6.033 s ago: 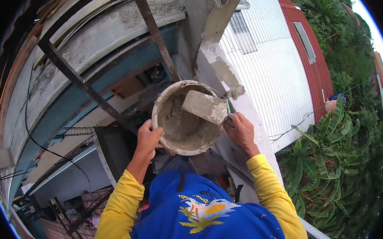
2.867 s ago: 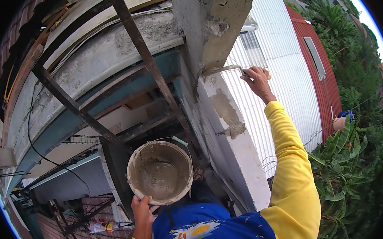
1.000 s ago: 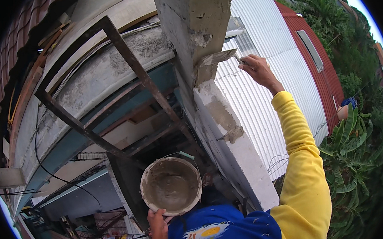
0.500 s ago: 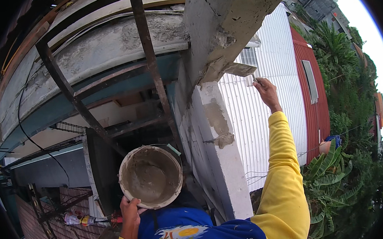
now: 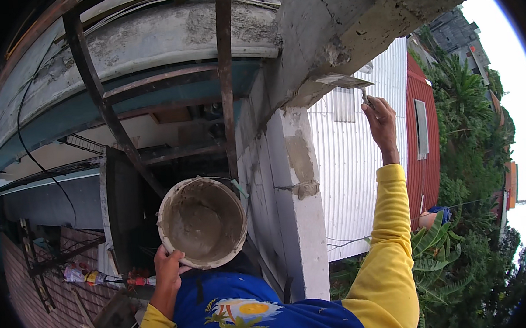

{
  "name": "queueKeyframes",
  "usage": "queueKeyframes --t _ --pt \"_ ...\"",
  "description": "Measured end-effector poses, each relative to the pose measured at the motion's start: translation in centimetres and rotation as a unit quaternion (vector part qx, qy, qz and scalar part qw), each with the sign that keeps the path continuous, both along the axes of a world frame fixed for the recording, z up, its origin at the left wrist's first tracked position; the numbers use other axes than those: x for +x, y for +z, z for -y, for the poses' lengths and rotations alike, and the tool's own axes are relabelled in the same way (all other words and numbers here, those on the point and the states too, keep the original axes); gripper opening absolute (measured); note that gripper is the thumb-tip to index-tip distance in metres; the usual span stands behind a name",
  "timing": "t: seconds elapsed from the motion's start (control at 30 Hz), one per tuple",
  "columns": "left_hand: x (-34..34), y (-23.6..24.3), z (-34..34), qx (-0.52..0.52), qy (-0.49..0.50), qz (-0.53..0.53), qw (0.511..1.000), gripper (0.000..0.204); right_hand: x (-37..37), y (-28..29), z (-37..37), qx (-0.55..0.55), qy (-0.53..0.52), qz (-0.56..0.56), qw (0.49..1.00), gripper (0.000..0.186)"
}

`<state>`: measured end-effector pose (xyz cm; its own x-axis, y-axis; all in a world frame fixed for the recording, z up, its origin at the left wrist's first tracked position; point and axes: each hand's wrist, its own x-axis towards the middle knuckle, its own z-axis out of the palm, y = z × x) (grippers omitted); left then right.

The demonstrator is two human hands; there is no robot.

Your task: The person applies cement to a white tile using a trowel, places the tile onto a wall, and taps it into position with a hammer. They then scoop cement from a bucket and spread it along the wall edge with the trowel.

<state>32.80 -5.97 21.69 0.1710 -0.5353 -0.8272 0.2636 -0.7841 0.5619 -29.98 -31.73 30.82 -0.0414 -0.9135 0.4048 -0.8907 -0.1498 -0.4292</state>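
Observation:
My left hand (image 5: 168, 269) grips the rim of a round bucket (image 5: 202, 222) smeared inside with grey mortar, held in front of my chest. My right hand (image 5: 380, 124) is raised on a yellow-sleeved arm and holds a trowel (image 5: 347, 82) by its handle. The trowel's blade lies flat against the underside of a rough concrete beam (image 5: 351, 30). Below the beam stands a white concrete column (image 5: 300, 210) with grey mortar patches.
A rusty steel frame (image 5: 227, 75) crosses in front of a grey curved ledge (image 5: 162, 37) at upper left. A white corrugated wall (image 5: 349, 176) and a red building (image 5: 421, 147) stand behind the column. Green plants (image 5: 465, 259) fill the right. A brick wall (image 5: 27, 284) drops away at lower left.
Over the last second my right hand has carried the trowel up along the beam's underside. The bucket in my left hand has stayed near my chest. Earlier the trowel was inside the bucket.

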Motion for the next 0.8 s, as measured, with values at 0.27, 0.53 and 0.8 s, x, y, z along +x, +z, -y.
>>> queueKeyframes --t 0.27,0.53,0.8 --pt "-0.5 1.2 2.0 0.014 -0.016 -0.008 1.0 0.053 -2.2 4.9 -2.1 0.003 -0.089 -0.051 0.995 0.033" --pt "-1.0 0.6 3.0 -0.061 -0.044 -0.02 0.997 0.045 17.3 5.8 -15.6 0.311 0.044 0.005 0.95 0.039" --pt "-1.9 1.7 3.2 -0.147 -0.07 -0.021 0.986 0.041 30.0 -3.6 -22.7 0.408 0.071 -0.072 0.908 0.024"
